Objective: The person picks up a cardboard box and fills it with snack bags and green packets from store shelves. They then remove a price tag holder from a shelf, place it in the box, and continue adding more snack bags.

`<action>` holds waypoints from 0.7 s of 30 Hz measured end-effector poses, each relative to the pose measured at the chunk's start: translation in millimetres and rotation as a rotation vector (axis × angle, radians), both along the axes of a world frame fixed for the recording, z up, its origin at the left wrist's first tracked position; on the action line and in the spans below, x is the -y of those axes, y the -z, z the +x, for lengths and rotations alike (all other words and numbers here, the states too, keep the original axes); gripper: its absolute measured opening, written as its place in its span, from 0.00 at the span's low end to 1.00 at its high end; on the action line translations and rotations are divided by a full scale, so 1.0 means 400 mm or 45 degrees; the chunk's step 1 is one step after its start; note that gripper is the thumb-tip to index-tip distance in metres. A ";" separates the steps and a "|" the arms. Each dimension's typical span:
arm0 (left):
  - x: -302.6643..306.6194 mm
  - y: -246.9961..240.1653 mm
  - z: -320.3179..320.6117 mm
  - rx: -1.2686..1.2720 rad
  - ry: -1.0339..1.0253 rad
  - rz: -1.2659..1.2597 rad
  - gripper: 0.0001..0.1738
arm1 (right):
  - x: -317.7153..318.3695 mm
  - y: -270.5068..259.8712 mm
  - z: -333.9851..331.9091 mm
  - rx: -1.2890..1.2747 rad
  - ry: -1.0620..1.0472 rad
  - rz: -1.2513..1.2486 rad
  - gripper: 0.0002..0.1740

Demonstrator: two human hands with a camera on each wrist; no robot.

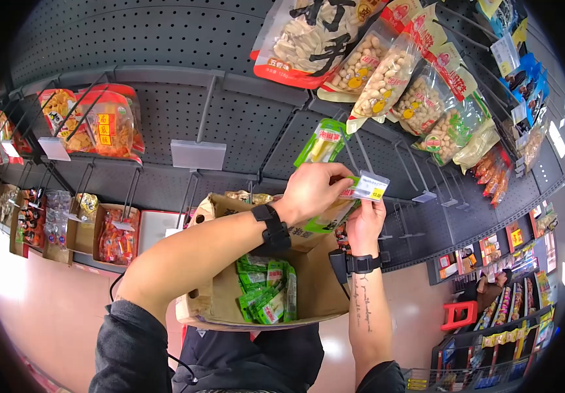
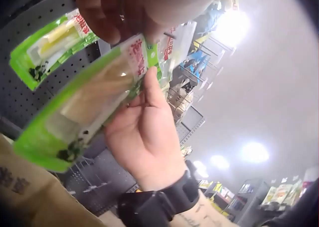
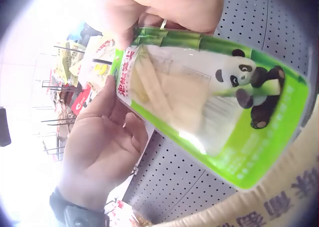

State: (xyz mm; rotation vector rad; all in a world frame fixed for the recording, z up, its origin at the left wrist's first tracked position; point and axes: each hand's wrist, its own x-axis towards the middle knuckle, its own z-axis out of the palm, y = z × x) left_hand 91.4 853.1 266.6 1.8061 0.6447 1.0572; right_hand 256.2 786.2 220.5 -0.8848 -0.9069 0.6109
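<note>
Both hands meet at the end of a hanging hook, beside a price tag [image 1: 369, 188]. My left hand [image 1: 315, 193] pinches the top edge of a green packet of bamboo shoots [image 3: 199, 102] printed with a panda. On the other side, the thumb and fingers of my right hand [image 1: 365, 226] pinch the same top end, just under the tag. A hook tip pokes out near the packet's top in the right wrist view. Behind it hangs a similar green packet [image 2: 50, 47]. Below the hands, an open cardboard box [image 1: 325, 272] holds several more green packets [image 1: 269, 288].
Bags of peanuts [image 1: 384, 75] hang above and to the right. Orange snack bags [image 1: 104, 121] hang at the left, over small boxes of wrapped snacks [image 1: 117, 232]. Bare hooks [image 1: 413, 160] jut from the perforated panel [image 1: 164, 39]. A red stool [image 1: 459, 316] stands at lower right.
</note>
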 end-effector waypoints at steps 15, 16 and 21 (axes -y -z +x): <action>-0.006 -0.001 0.011 0.037 -0.103 -0.129 0.14 | -0.041 -0.016 0.054 0.005 -0.120 -0.135 0.08; -0.021 0.005 0.015 0.036 -0.143 -0.080 0.15 | -0.048 -0.024 0.044 0.011 -0.117 -0.133 0.08; -0.148 0.019 0.057 0.005 -0.362 0.091 0.12 | -0.170 -0.034 0.059 0.083 0.002 -0.234 0.12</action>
